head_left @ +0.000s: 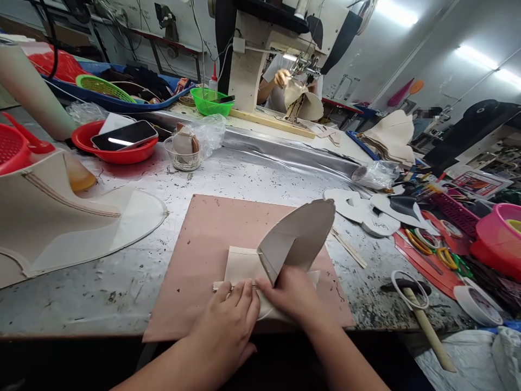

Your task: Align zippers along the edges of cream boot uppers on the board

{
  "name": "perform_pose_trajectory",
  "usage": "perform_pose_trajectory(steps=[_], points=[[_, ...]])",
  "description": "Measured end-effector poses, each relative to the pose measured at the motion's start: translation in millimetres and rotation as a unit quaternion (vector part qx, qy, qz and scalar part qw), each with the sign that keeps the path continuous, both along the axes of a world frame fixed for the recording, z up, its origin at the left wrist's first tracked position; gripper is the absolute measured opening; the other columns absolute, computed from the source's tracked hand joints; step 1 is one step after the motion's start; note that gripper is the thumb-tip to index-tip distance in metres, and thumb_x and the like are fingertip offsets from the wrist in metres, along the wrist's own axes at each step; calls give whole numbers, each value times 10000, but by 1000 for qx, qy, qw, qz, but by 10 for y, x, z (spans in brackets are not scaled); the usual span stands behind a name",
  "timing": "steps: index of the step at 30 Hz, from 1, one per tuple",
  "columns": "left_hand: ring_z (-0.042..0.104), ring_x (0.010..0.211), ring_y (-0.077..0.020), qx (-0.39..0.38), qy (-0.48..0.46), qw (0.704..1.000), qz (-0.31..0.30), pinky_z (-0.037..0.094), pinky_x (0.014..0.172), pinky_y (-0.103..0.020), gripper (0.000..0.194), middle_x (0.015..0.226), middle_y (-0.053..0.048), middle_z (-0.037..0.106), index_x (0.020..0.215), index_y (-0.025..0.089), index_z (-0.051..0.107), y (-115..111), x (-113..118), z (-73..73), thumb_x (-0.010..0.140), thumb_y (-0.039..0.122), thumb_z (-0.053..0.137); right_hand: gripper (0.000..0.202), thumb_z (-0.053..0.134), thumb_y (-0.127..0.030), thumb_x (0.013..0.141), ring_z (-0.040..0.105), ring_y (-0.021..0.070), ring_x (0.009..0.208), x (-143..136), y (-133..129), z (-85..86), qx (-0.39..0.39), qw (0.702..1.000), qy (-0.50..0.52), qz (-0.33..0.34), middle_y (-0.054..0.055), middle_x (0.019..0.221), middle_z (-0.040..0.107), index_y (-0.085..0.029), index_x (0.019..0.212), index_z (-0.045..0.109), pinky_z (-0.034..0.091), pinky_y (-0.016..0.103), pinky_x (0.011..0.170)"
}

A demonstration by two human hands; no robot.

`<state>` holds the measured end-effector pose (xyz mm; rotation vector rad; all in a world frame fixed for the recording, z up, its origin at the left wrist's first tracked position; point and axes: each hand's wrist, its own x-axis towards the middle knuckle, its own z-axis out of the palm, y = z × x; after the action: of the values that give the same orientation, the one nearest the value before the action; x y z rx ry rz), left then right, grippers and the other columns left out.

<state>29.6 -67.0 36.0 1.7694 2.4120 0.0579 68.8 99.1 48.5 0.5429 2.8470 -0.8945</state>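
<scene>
Head view: the pale piece [243, 263] lies on the pink board [215, 220] atop the surface [109, 307], its flap raised. The left hand [228, 320], open with fingers together, presses its seam; the right hand [295, 296] pinches the flap's base. Even pressure close to the seam should prevent creeping.

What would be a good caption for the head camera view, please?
Left hand and right hand on a cream workpiece over a pinkish board, a wooden-handled tool to the right.

There is one phone [126, 136], one hammer [427, 323] and one pink board [203, 228].
</scene>
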Motion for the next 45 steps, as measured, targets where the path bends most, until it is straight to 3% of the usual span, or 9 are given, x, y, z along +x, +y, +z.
perform_pose_trajectory(steps=[4,10,18,22,26,33,38,41,45], points=[[415,1225,-335,-11,10,1000,-14,304,982,-437,699,1357,-234,408,1298,61,414,-50,-2,16,771,497,558,337,422,-362,844,617,253,918,192,206,23,-121,991,61,-6,98,1005,671,-179,1061,604,484,337,723],[355,1269,-318,19,3,1000,-24,275,986,-424,755,1426,-141,337,1354,121,337,-92,-35,12,759,536,550,365,368,-384,864,616,290,940,224,223,-42,-49,996,65,-33,131,977,674,-153,995,618,483,388,774],[483,1119,-348,-43,-1,999,-13,326,925,-451,641,1332,-189,462,1252,115,462,129,-38,187,751,500,569,295,415,-285,849,623,291,925,171,241,10,-22,999,28,-11,141,999,672,-136,1033,590,486,369,745],[513,1062,-332,-61,10,998,-13,344,906,-439,606,1277,-196,506,1211,112,486,208,-25,196,736,470,602,269,438,-245,842,620,286,944,155,245,51,-15,1000,25,-3,142,1013,670,-135,1038,587,481,351,757],[443,1161,-338,-44,26,998,-27,297,960,-439,614,1255,-225,508,1202,73,485,224,-3,160,748,475,584,252,473,-213,823,633,294,901,114,222,34,9,1000,-16,-9,156,970,678,-111,1016,598,482,352,743],[504,1082,-329,-77,41,995,-51,358,902,-425,711,1358,-204,417,1318,85,377,423,60,231,747,453,588,275,522,-163,774,633,284,896,49,126,89,56,997,-48,6,149,965,676,-93,1028,598,475,338,754],[473,1167,-302,-29,49,998,-34,358,931,-413,512,1290,-205,499,1241,79,477,400,45,78,830,383,499,269,502,-197,775,639,303,851,106,75,136,84,995,-50,-28,144,967,671,-120,1011,604,477,368,703],[462,1197,-260,15,46,997,-63,356,947,-397,407,1323,-147,488,1234,136,495,289,-41,-22,855,273,437,304,476,-234,793,623,280,911,188,94,82,34,999,19,-28,133,1018,659,-137,1060,582,477,354,748],[423,1237,-241,22,38,995,-85,328,995,-378,452,1363,-132,445,1259,138,469,185,-111,-84,812,191,430,349,459,-223,795,610,271,966,270,134,-16,-33,997,66,-36,128,1051,656,-135,1120,550,479,354,782]])
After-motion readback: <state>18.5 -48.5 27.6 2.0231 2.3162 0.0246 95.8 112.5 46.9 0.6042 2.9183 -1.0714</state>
